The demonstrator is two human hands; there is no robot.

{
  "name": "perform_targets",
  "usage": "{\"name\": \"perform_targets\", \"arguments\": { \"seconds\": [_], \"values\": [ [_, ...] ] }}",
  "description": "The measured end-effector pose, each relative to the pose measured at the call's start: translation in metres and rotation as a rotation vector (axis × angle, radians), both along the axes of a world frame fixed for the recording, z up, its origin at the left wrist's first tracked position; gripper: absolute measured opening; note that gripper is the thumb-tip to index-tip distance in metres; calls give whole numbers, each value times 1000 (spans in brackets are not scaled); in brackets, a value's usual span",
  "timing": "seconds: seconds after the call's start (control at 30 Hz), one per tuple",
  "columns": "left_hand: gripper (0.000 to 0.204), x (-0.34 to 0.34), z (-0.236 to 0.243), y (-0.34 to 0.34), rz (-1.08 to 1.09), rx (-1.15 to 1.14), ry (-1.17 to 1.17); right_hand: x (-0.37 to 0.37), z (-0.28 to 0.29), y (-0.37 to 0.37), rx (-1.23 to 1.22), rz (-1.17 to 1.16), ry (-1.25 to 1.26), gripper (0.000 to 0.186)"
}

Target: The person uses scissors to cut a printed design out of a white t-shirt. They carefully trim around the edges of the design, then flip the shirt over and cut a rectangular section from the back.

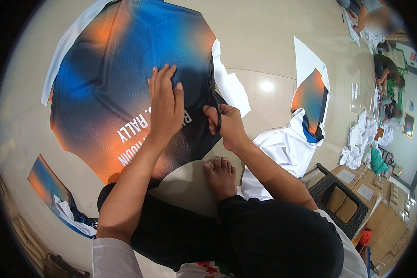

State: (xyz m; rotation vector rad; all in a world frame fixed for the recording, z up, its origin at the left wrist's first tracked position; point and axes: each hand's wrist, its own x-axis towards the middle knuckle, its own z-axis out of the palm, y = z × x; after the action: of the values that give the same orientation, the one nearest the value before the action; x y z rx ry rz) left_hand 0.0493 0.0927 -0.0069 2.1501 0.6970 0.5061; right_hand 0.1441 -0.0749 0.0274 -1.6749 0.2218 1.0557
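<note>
Floor [273,65], left edge: blue-and-orange piece [46,180] on glossy pale tile.
Printed fabric [111,65]: spread mid-floor.
Left grip [166,99]: open, flat on the fabric.
Right grip [229,124]: closed around black scissors [219,119] at the fabric's edge.
Floor, right edge: cartons [375,180] stacked, people [388,67] bent low.

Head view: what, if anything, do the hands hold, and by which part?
The right hand holds dark scissors by the handle; the left hand grips nothing, lying palm-down on the printed fabric.
</note>
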Motion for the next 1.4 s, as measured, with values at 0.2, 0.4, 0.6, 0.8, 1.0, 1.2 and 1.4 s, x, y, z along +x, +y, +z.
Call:
{"name": "perform_targets", "arguments": {
  "seconds": [0.2, 0.4, 0.6, 0.8, 1.0, 1.2, 1.4],
  "values": [
    [47, 1, 2, 0, -6, -5, -17, -3, -1, 1, -7, -11, 9, 31],
    [47, 1, 4, 0, -11, -6, -11, -8, 0, 5, 17, -54, 36, 28],
    [47, 1, 3, 0, -15, -9, -22, -12, 2, 10, 10, -66, 43, 29],
    [47, 0, 3, 0, -10, -14, -15, -8, 3, 17, 28, -67, 39, 30],
    [46, 1, 4, 0, -9, -29, -16, -7, 2, 21, 25, -88, 45, 28],
    [46, 1, 4, -1, -10, -30, -12, -6, 4, 24, 43, -94, 48, 28],
    [47, 0, 5, -1, -11, -27, -5, -7, 4, 25, 49, -104, 55, 27]
  ]
}}
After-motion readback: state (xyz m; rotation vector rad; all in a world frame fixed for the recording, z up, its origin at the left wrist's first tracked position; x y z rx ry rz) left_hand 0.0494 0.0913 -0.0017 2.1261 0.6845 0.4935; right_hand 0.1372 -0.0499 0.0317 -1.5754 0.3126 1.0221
